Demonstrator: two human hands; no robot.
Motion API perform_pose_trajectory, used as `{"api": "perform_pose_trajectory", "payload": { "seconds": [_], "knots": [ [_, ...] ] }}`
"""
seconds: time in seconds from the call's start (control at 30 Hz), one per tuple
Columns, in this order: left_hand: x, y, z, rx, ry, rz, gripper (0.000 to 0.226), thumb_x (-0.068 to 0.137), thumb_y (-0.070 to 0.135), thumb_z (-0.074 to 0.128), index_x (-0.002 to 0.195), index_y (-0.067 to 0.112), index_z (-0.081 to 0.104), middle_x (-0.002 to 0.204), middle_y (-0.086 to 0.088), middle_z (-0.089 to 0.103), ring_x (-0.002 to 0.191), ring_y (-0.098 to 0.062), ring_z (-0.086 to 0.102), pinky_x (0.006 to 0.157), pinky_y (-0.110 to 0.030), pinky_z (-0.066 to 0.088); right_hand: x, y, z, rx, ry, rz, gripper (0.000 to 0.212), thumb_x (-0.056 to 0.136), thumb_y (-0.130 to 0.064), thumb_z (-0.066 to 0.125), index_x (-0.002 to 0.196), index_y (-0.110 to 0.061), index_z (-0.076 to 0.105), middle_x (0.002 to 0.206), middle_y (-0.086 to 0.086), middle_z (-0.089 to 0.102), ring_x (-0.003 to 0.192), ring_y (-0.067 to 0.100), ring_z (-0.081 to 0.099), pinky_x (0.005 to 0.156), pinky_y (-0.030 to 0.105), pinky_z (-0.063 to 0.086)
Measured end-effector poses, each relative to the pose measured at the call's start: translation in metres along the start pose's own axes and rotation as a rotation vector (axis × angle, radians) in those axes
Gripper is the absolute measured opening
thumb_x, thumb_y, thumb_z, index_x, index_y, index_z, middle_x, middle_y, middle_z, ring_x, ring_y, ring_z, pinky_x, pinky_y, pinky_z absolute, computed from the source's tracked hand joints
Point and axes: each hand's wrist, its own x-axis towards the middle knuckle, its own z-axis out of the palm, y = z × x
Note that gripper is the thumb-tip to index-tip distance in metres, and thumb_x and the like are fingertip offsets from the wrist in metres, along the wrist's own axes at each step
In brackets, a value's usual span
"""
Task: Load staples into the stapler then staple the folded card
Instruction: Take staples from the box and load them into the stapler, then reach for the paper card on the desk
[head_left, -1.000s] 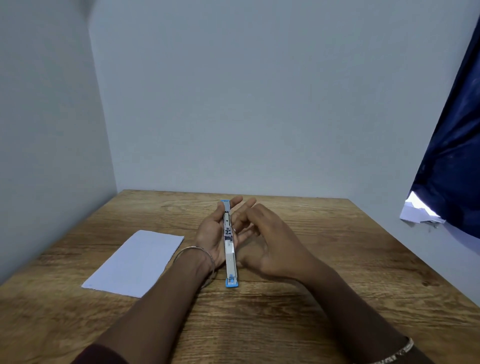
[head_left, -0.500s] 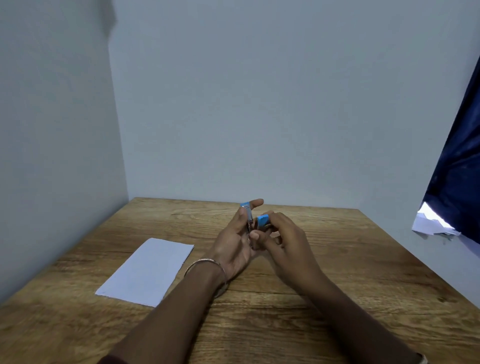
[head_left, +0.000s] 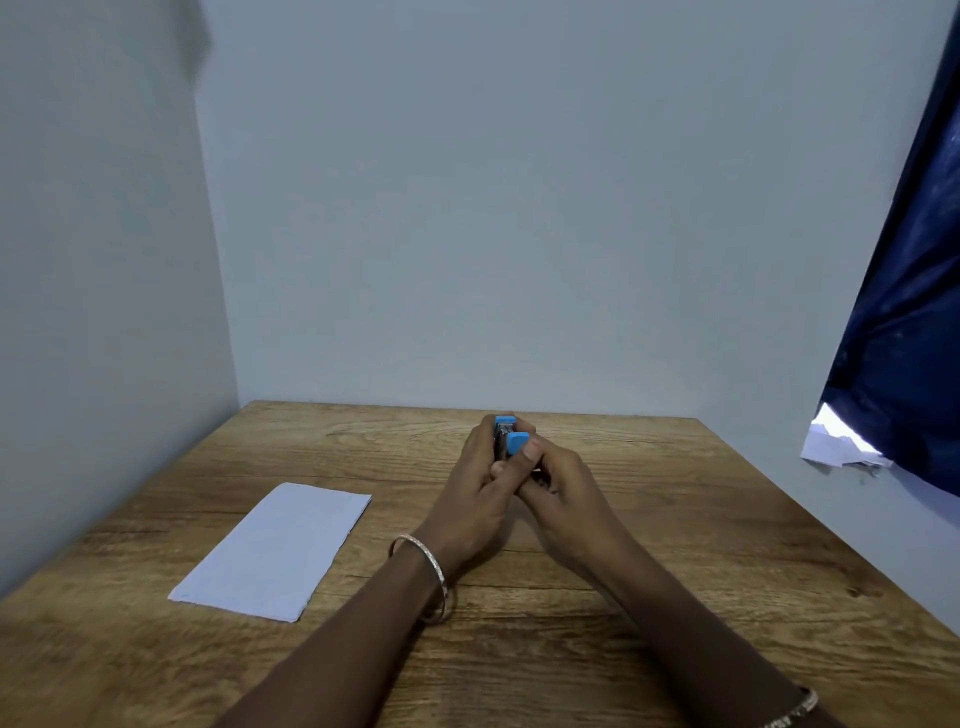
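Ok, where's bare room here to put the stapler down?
Bare table beyond the right hand to its right edge; far strip along the wall. Crowded: centre, left hand and right hand gripping the stapler; folded card lies left.

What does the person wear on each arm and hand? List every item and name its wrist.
Left wrist: a thin bangle, round and silver-coloured, seemingly doubled. Right wrist: a patterned bangle, also silver-coloured, only partly in view. Both forearms are bare, with no sleeves or gloves showing.
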Motion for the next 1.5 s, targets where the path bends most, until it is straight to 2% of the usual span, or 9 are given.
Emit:
{"api": "perform_pose_trajectory", "payload": {
  "seconds": [0.1, 0.27, 0.5, 0.63, 0.77, 1.03, 1.2, 1.3, 1.5],
  "knots": [
    [0.000, 0.000, 0.004, -0.011, 0.024, 0.019, 0.028, 0.104, 0.030, 0.052, 0.124, 0.011, 0.051, 0.122, -0.026, 0.058, 0.116, -0.036, 0.063, 0.103, -0.055, 0.049, 0.000, 0.002, -0.001, -0.037, 0.016, -0.009, 0.024, 0.098, -0.011, 0.066, 0.120, -0.002, 0.068, 0.127, 0.018, 0.070, 0.122, 0.027, 0.066, 0.102, 0.047, 0.055],
    [0.000, -0.004, 0.004, -0.042, 0.023, 0.020, 0.037, 0.100, 0.042, 0.052, 0.131, 0.022, 0.053, 0.120, -0.007, 0.068, 0.114, -0.020, 0.068, 0.102, -0.038, 0.054, -0.001, 0.002, -0.001, -0.095, 0.036, -0.055, 0.014, 0.097, -0.009, 0.065, 0.108, -0.006, 0.073, 0.101, 0.001, 0.078, 0.096, 0.002, 0.072, 0.081, 0.018, 0.053],
    [0.002, -0.008, -0.001, -0.050, 0.135, -0.048, 0.044, 0.090, 0.064, 0.051, 0.119, 0.031, 0.057, 0.107, 0.001, 0.073, 0.106, -0.018, 0.071, 0.094, -0.043, 0.056, -0.003, -0.003, -0.002, -0.288, 0.047, -0.142, 0.013, 0.101, -0.021, 0.060, 0.105, -0.014, 0.072, 0.092, 0.002, 0.069, 0.084, 0.013, 0.064, 0.071, 0.028, 0.050],
    [0.003, -0.012, -0.013, 0.089, 0.383, -0.063, 0.029, 0.099, 0.048, 0.051, 0.112, 0.025, 0.061, 0.110, 0.008, 0.071, 0.105, -0.002, 0.064, 0.089, -0.022, 0.046, -0.005, -0.003, -0.009, -0.532, 0.123, -0.127, 0.034, 0.096, -0.038, 0.066, 0.069, -0.025, 0.050, 0.067, -0.004, 0.046, 0.065, 0.014, 0.045, 0.058, 0.033, 0.033],
    [-0.008, -0.010, -0.022, 0.273, 0.474, -0.044, 0.011, 0.103, 0.026, 0.056, 0.103, 0.017, 0.064, 0.099, 0.009, 0.069, 0.088, 0.010, 0.061, 0.072, -0.002, 0.040, -0.011, 0.000, -0.007, -0.781, 0.021, 0.012, 0.036, 0.095, -0.046, 0.063, 0.073, -0.023, 0.047, 0.072, -0.006, 0.039, 0.070, 0.016, 0.043, 0.054, 0.029, 0.024],
    [-0.038, 0.008, -0.020, 0.477, 0.518, -0.029, 0.010, 0.100, 0.017, 0.056, 0.103, 0.014, 0.065, 0.098, 0.001, 0.068, 0.102, -0.024, 0.062, 0.087, -0.042, 0.051, -0.021, -0.002, 0.008, -0.906, -0.128, 0.074, 0.038, 0.098, -0.044, 0.060, 0.096, -0.007, 0.068, 0.089, 0.003, 0.046, 0.093, 0.024, 0.055, 0.070, 0.033, 0.037],
    [-0.060, 0.021, -0.019, 0.571, 0.493, -0.006, 0.007, 0.096, 0.012, 0.058, 0.100, 0.014, 0.064, 0.093, 0.003, 0.067, 0.099, -0.022, 0.060, 0.081, -0.034, 0.047, -0.024, -0.005, 0.011, -1.029, -0.088, 0.083, 0.047, 0.096, -0.055, 0.056, 0.105, -0.011, 0.070, 0.097, 0.006, 0.056, 0.104, 0.026, 0.057, 0.074, 0.033, 0.037],
    [-0.076, 0.030, -0.019, 0.630, 0.501, 0.028, 0.010, 0.093, 0.008, 0.059, 0.100, 0.013, 0.064, 0.095, 0.004, 0.068, 0.098, -0.019, 0.061, 0.082, -0.032, 0.046, -0.029, -0.010, 0.014, -1.103, 0.009, 0.066, 0.063, 0.093, -0.065, 0.053, 0.130, -0.014, 0.060, 0.119, 0.008, 0.059, 0.111, 0.026, 0.055, 0.086, 0.038, 0.043],
    [-0.111, 0.041, -0.046, 1.036, 0.629, -0.161, 0.026, 0.091, 0.018, 0.056, 0.115, 0.019, 0.064, 0.116, 0.002, 0.070, 0.117, -0.023, 0.058, 0.094, -0.040, 0.039, -0.041, -0.037, 0.053, -0.914, 0.142, -0.200, 0.038, 0.098, -0.036, 0.060, 0.129, -0.014, 0.065, 0.118, 0.007, 0.067, 0.112, 0.031, 0.060, 0.091, 0.045, 0.040]
  ]
}}
